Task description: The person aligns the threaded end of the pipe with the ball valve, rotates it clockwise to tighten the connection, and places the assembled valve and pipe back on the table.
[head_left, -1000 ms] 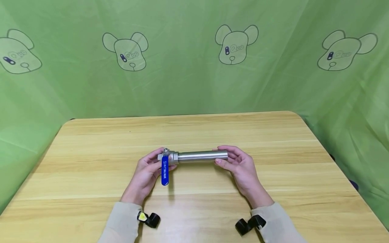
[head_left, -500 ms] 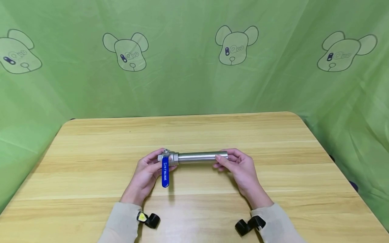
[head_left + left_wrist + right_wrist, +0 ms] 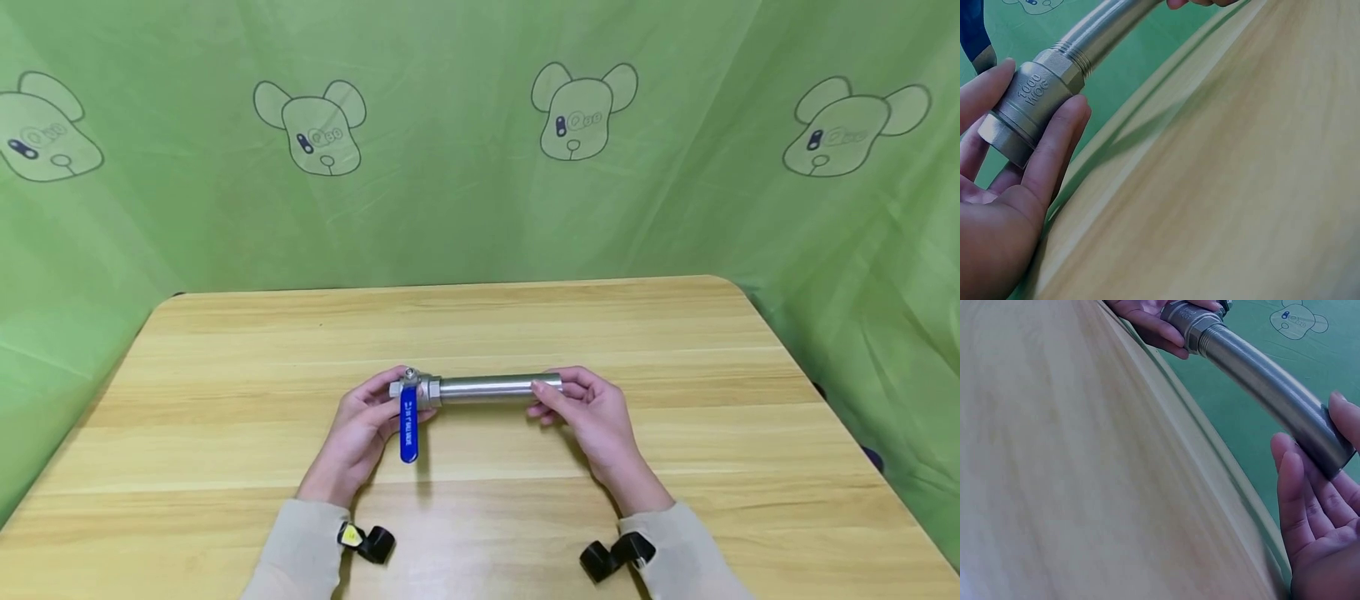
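Note:
A metal ball valve (image 3: 1032, 94) with a blue lever handle (image 3: 408, 425) is joined to a straight steel pipe (image 3: 487, 387). My left hand (image 3: 365, 425) grips the valve body between thumb and fingers, and the lever points toward me. At the other end, my right hand (image 3: 596, 417) pinches the pipe, thumb on the near side and fingers beneath and behind. Pipe and valve are held level above the table. In the right wrist view, threads (image 3: 1205, 341) show where the pipe (image 3: 1272, 387) enters the valve.
The wooden table (image 3: 480, 325) lies beneath both hands. A green cloth (image 3: 465, 217) printed with bear heads hangs behind and at the sides. Black wrist cameras (image 3: 377, 544) are strapped over the sleeves.
My right thumb has moved up onto the pipe, and the right fingers have shifted lower around its end. The lever's lower end has swung very slightly. My left hand stays in place.

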Action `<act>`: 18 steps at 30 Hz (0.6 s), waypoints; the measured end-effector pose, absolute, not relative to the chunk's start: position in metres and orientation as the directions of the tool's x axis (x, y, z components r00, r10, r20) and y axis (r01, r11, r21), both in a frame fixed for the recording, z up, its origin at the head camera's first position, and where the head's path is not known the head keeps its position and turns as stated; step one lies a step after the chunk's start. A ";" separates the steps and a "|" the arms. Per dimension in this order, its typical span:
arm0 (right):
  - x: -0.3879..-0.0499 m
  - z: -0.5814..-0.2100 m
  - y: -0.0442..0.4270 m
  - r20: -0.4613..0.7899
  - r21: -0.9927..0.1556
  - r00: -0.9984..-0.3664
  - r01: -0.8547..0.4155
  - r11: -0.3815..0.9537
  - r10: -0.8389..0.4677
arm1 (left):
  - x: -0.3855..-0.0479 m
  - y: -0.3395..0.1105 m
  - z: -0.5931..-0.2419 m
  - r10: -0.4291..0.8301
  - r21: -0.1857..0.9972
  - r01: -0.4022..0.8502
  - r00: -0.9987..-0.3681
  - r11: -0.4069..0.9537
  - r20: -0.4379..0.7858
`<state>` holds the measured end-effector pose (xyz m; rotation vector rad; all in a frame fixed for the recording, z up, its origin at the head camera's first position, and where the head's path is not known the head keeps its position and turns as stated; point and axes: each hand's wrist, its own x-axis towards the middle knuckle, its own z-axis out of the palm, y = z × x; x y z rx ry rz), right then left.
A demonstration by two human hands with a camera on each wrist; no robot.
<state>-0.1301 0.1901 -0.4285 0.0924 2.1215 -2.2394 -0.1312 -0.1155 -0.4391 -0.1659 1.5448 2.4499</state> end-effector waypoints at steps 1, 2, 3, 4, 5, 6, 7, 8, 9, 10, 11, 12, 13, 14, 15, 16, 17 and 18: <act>-0.130 -0.428 0.190 -0.081 -0.996 -0.997 0.081 -0.045 0.000 | -0.131 -0.115 -0.439 0.142 0.872 -0.263 -0.964 -0.413 -0.224; -0.130 -0.428 0.191 -0.080 -0.996 -0.997 0.080 -0.038 -0.002 | -0.132 -0.115 -0.439 0.141 0.871 -0.265 -0.964 -0.413 -0.227; -0.130 -0.428 0.191 -0.075 -0.997 -0.997 0.075 -0.033 -0.002 | -0.132 -0.115 -0.438 0.138 0.870 -0.269 -0.963 -0.413 -0.233; -0.130 -0.428 0.191 -0.066 -0.998 -0.998 0.066 -0.021 -0.002 | -0.132 -0.115 -0.438 0.134 0.867 -0.273 -0.962 -0.416 -0.238; -0.130 -0.427 0.191 -0.052 -0.999 -0.999 0.052 -0.013 -0.008 | -0.132 -0.115 -0.438 0.131 0.864 -0.276 -0.961 -0.421 -0.243; -0.129 -0.427 0.192 -0.034 -0.999 -0.999 0.034 -0.013 -0.018 | -0.132 -0.116 -0.437 0.128 0.860 -0.279 -0.960 -0.427 -0.247; -0.129 -0.427 0.192 -0.012 -1.000 -0.999 0.012 -0.020 -0.031 | -0.132 -0.115 -0.437 0.125 0.856 -0.280 -0.960 -0.434 -0.250; -0.128 -0.427 0.193 0.008 -0.999 -0.999 -0.007 -0.034 -0.041 | -0.132 -0.116 -0.437 0.123 0.852 -0.280 -0.960 -0.442 -0.252; -0.128 -0.427 0.193 0.027 -0.999 -0.998 -0.025 -0.049 -0.054 | -0.132 -0.116 -0.437 0.121 0.847 -0.282 -0.959 -0.450 -0.255; -0.127 -0.427 0.193 0.043 -0.997 -0.997 -0.038 -0.067 -0.070 | -0.132 -0.116 -0.437 0.122 0.844 -0.283 -0.959 -0.456 -0.255; -0.127 -0.427 0.193 0.050 -0.995 -0.995 -0.042 -0.092 -0.085 | -0.132 -0.116 -0.437 0.123 0.842 -0.283 -0.959 -0.458 -0.256; -0.127 -0.427 0.193 0.053 -0.993 -0.994 -0.043 -0.111 -0.090 | -0.132 -0.116 -0.437 0.125 0.843 -0.282 -0.959 -0.457 -0.254; -0.127 -0.427 0.193 0.053 -0.992 -0.995 -0.042 -0.123 -0.089 | -0.132 -0.116 -0.438 0.129 0.844 -0.282 -0.959 -0.455 -0.251; -0.127 -0.427 0.193 0.048 -0.991 -0.995 -0.037 -0.130 -0.085 | -0.132 -0.116 -0.438 0.133 0.846 -0.282 -0.959 -0.453 -0.249; -0.127 -0.426 0.192 0.044 -0.991 -0.996 -0.033 -0.131 -0.081 | -0.131 -0.116 -0.438 0.137 0.848 -0.280 -0.960 -0.450 -0.245; -0.127 -0.426 0.192 0.037 -0.991 -0.997 -0.027 -0.131 -0.075 | -0.131 -0.117 -0.438 0.140 0.851 -0.278 -0.961 -0.445 -0.240; -0.127 -0.426 0.192 0.030 -0.992 -0.997 -0.021 -0.126 -0.068 | -0.131 -0.117 -0.438 0.143 0.854 -0.275 -0.961 -0.442 -0.236; -0.127 -0.426 0.192 0.025 -0.992 -0.998 -0.017 -0.122 -0.062 | -0.131 -0.117 -0.438 0.148 0.855 -0.274 -0.961 -0.440 -0.232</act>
